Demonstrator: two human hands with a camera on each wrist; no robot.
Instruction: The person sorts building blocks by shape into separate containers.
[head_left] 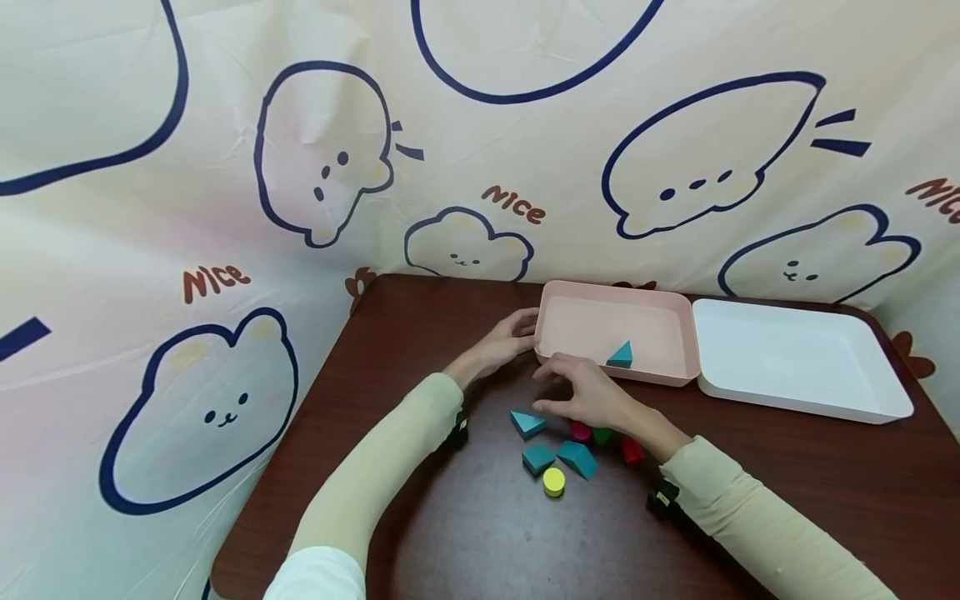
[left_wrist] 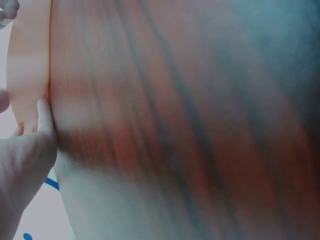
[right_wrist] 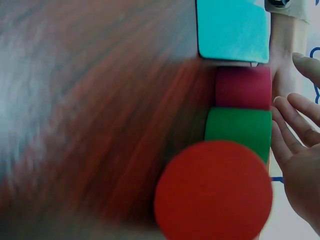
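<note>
L hand (head_left: 504, 343) is at the L edge of the pink tray (head_left: 585, 317), fingers loosely bent, touching the outer wall w/o closing round it. R hand (head_left: 588, 392) hangs palm-down nr the tray's front L corner, thumb well apart from fingers, nothing in its grasp; can't tell if it touches the rim.

Inside pink tray: one teal triangle (head_left: 621, 356), close to front wall; most of tray floor behind & L of it is free room. White tray (head_left: 802, 354) sits just beside on the R, its R end nr the counter (head_left: 465, 542) edge. Both trays' far sides run close to counter's back edge.

Blocks grouped below R hand & its wrist, front of pink tray: pale-topped blue wedge (head_left: 528, 424) on L, teal square (head_left: 537, 458), teal wedge (head_left: 577, 459), yellow cyl. (head_left: 553, 482) nearest front, then magenta cyl. (head_left: 581, 431), green cyl. (head_left: 602, 435) & red block (head_left: 632, 450) toward R. Magenta & green look side by side in R wrist view, red's round end overlapping green.

Approx. room: wide stretch of counter L of blocks to L edge, more in front of yellow; tighter btwn blocks & tray front. Patterned sheet (head_left: 562, 158) rises behind back edge.
</note>
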